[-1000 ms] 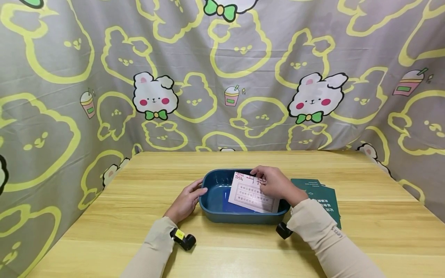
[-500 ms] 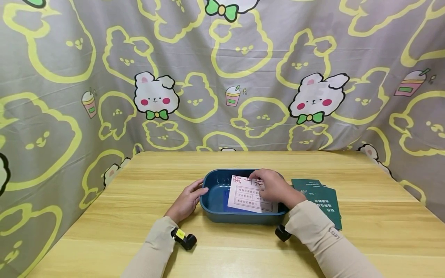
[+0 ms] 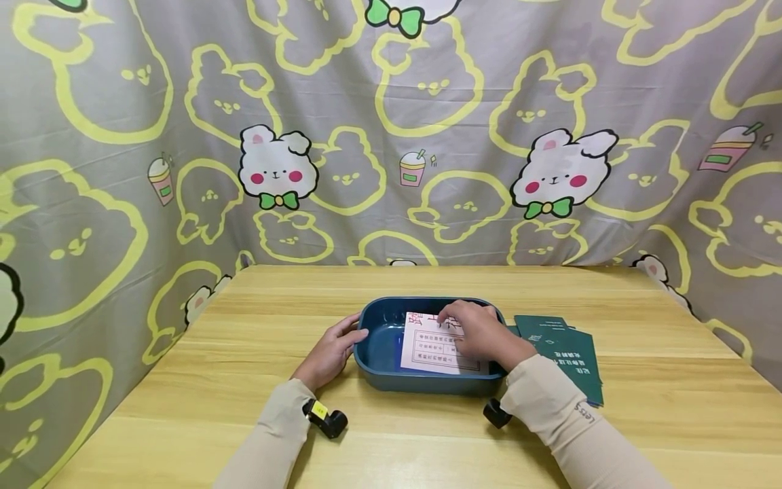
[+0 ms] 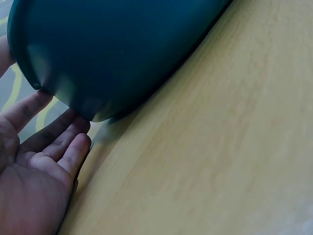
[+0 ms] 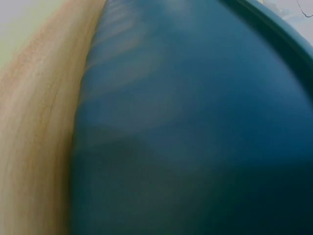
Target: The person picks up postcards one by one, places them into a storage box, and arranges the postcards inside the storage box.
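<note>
A dark teal plastic basin (image 3: 421,385) stands on the table in front of me. My left hand (image 3: 330,351) holds its left end, thumb over the rim and fingers against the outer wall; the left wrist view shows these fingers (image 4: 73,152) loosely bent at the basin wall (image 4: 112,54). Inside the basin lies a pale pink card (image 3: 427,346) with red and black printed characters, over a blue flat piece (image 3: 398,351) that is mostly covered. With bent fingers my right hand (image 3: 482,333) grips the card's right part, hiding it. Only the basin's outer wall (image 5: 171,98) fills the right wrist view.
Several dark green cards (image 3: 577,356) with white print lie overlapping on the table, right of the basin and partly behind my right sleeve (image 3: 556,401). The wooden table (image 3: 183,407) ends at a patterned curtain (image 3: 366,170) at the back and sides.
The right hand and the pink card have lowered into the basin; the card now lies flatter and covers more of the blue piece. The left hand stays at the basin's left end.
</note>
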Available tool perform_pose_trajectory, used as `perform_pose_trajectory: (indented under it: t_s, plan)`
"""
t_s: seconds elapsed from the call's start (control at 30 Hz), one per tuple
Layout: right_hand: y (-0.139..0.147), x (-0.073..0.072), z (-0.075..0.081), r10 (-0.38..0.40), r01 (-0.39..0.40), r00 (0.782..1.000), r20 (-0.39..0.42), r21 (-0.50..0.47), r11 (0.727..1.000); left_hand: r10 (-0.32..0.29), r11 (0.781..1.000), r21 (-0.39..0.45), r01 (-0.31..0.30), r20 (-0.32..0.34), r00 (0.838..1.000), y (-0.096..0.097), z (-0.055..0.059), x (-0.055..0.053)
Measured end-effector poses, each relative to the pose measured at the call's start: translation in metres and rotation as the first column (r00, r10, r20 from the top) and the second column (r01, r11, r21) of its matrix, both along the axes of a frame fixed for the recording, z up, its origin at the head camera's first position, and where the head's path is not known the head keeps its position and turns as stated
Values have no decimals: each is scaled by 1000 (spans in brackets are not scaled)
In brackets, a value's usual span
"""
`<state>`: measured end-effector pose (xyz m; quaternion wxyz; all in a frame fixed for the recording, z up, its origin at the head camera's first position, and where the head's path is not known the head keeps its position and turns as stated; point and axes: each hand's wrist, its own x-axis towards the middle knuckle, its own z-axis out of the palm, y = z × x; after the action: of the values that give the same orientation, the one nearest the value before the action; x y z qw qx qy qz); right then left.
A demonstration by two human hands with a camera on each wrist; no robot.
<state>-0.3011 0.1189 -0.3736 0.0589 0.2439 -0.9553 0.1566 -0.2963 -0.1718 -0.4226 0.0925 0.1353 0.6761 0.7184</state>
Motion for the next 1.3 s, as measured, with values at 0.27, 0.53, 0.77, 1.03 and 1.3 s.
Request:
perform_pose_trajectory:
  t_s: [0.27, 0.53, 0.77, 1.03, 1.3]
  plan:
    - [1, -1, -1, 16, -16, 1000, -4, 25, 1000, 0, 1000, -11, -1, -15, 1000, 0, 0, 0]
    - [2, -1, -2, 34, -36, 999, -24, -48, 998, -4, 1000, -18, 4, -4, 1000, 0, 0, 0]
    - [6, -4, -1, 66, -67, 998, -15, -133, 989, 3, 1000, -28, -3, -17, 1000, 0, 0, 0]
    - [11, -3, 4, 45, -52, 998, -40, -204, 978, 4, 1000, -14, -4, -13, 1000, 1, -1, 0]
    - [22, -5, 9, 13, -31, 997, -75, -246, 969, 0, 1000, -19, 0, -8, 1000, 1, 0, 0]
